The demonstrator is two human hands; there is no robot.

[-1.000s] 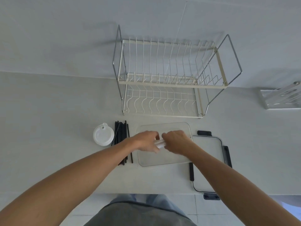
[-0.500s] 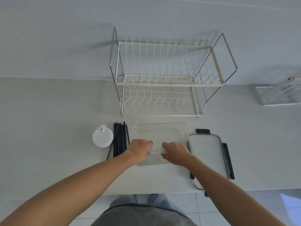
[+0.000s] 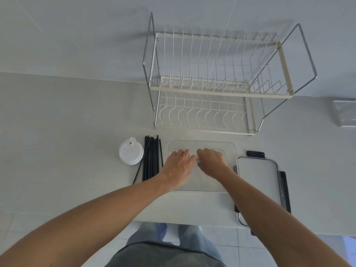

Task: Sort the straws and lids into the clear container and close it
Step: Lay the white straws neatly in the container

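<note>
A clear rectangular container [image 3: 232,151] lies open on the counter. Both of my hands are down inside it, palms down. My left hand [image 3: 179,166] and my right hand [image 3: 211,160] hold a small white bundle [image 3: 198,160] between their fingertips; most of it is hidden, so I cannot tell what it is. Several black straws [image 3: 151,157] lie side by side left of the container. A round white lid [image 3: 131,153] sits left of the straws. The container's cover [image 3: 258,180], with black clips, lies flat to the right.
A two-tier wire dish rack [image 3: 212,89] stands behind the container against the wall. A metallic holder [image 3: 344,112] sits at the far right edge. The counter's front edge runs just below my forearms, and the cover overhangs it slightly.
Both hands have moved away from me, from the container's near part toward its far part, still holding the white bundle, which is now lower and mostly hidden.
</note>
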